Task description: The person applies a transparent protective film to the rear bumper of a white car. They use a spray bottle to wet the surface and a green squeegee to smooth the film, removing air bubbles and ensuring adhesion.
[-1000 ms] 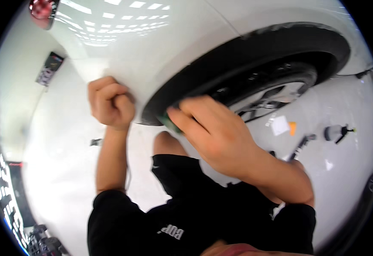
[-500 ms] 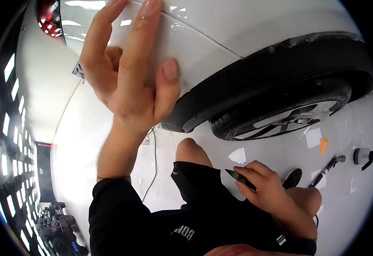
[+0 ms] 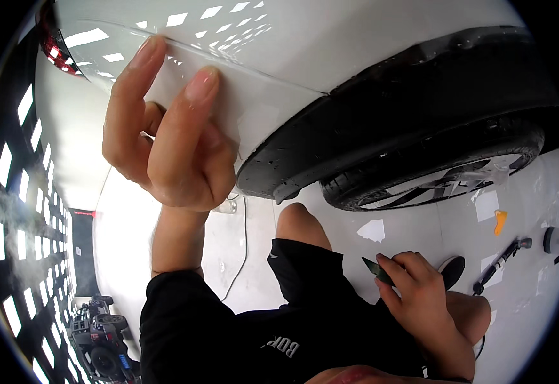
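Observation:
My left hand [image 3: 174, 144] reaches up to the white car body panel [image 3: 279, 61]. Two fingertips rest on or just beside the thin seam line, fingers apart, with nothing visible gripped between them. Wet streaks and light reflections show around them. Low over my lap, my right hand [image 3: 420, 288] pinches a flat, dark green tool with a pointed tip [image 3: 378, 271]; most of it is hidden by the fingers. Right of the left hand curves the black wheel arch trim [image 3: 330, 144], above the tyre [image 3: 337, 192]. A red tail light [image 3: 58, 54] sits at the upper left.
On the pale floor lie a white scrap [image 3: 372, 230], an orange scraper-like piece [image 3: 499, 221] and a black handheld tool [image 3: 500, 264]. A round-ended dark object [image 3: 551, 242] stands at the right rim. A cable [image 3: 245, 246] runs behind my knee. Another vehicle [image 3: 103, 339] is parked lower left.
My left hand has moved down and slightly left in view, its fingers more curled against the panel. The view has shifted a little. My right hand still holds the dark green tool.

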A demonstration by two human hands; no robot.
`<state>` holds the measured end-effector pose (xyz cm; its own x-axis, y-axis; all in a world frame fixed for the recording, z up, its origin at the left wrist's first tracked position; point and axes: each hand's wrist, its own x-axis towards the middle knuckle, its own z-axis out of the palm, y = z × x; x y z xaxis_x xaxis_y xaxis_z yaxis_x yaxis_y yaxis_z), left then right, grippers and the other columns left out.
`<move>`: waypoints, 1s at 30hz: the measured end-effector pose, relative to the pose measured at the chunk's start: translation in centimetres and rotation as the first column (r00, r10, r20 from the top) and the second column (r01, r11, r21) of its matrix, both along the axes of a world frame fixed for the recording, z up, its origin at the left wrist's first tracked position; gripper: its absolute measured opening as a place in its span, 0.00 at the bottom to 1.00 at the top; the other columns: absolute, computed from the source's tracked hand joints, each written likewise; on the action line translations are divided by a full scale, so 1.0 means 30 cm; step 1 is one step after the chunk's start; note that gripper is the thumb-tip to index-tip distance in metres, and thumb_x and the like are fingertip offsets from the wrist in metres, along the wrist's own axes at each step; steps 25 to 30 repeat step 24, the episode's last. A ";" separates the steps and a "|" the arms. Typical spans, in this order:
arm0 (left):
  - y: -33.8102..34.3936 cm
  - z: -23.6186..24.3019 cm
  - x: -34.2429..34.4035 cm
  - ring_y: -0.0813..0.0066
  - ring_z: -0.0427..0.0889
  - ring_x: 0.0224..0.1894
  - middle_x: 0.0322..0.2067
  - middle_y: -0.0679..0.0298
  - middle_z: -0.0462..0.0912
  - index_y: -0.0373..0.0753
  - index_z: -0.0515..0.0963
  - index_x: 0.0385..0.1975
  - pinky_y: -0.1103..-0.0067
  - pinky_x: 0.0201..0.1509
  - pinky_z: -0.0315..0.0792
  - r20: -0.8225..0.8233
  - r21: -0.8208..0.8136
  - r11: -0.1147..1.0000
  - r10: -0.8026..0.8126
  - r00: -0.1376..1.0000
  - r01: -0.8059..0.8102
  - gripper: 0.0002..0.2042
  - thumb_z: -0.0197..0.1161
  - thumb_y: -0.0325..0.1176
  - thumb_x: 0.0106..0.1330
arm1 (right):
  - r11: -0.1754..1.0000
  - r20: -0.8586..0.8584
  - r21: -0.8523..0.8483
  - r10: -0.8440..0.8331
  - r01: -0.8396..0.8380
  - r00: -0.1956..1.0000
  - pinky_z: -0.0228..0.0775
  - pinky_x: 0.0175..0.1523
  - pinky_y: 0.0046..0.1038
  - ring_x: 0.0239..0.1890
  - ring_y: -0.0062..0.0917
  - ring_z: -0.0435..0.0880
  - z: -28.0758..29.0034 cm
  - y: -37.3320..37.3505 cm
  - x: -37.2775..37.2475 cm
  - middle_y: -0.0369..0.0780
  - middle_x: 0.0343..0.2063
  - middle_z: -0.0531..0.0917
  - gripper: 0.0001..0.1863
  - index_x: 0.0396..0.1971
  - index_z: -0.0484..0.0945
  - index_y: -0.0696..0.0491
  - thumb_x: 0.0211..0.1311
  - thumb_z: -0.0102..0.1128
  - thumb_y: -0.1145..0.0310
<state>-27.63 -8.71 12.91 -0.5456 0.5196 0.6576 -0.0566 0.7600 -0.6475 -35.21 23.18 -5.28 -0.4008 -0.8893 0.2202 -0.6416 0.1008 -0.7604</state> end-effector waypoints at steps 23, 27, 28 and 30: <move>0.386 0.068 0.509 0.58 0.85 0.43 0.66 0.51 0.68 0.42 0.69 0.64 0.70 0.43 0.83 0.625 0.780 0.247 -0.270 0.733 -0.575 0.31 0.64 0.21 0.57 | 0.807 0.480 0.546 -0.080 -0.226 0.874 0.78 0.55 0.27 0.47 0.31 0.88 0.214 0.431 -0.133 0.45 0.44 0.88 0.20 0.53 0.84 0.52 0.63 0.67 0.61; 0.417 0.072 0.599 0.55 0.85 0.46 0.70 0.51 0.62 0.43 0.67 0.67 0.68 0.45 0.83 0.719 0.682 0.087 -0.262 0.643 -0.726 0.33 0.64 0.23 0.58 | 0.804 0.460 0.575 -0.164 -0.152 0.873 0.78 0.58 0.26 0.51 0.31 0.87 0.376 0.475 -0.137 0.47 0.47 0.88 0.20 0.53 0.83 0.53 0.63 0.67 0.62; 0.417 0.072 0.599 0.55 0.85 0.46 0.70 0.51 0.62 0.43 0.67 0.67 0.68 0.45 0.83 0.719 0.682 0.087 -0.262 0.643 -0.726 0.33 0.64 0.23 0.58 | 0.804 0.460 0.575 -0.164 -0.152 0.873 0.78 0.58 0.26 0.51 0.31 0.87 0.376 0.475 -0.137 0.47 0.47 0.88 0.20 0.53 0.83 0.53 0.63 0.67 0.62; 0.417 0.072 0.599 0.55 0.85 0.46 0.70 0.51 0.62 0.43 0.67 0.67 0.68 0.45 0.83 0.719 0.682 0.087 -0.262 0.643 -0.726 0.33 0.64 0.23 0.58 | 0.804 0.460 0.575 -0.164 -0.152 0.873 0.78 0.58 0.26 0.51 0.31 0.87 0.376 0.475 -0.137 0.47 0.47 0.88 0.20 0.53 0.83 0.53 0.63 0.67 0.62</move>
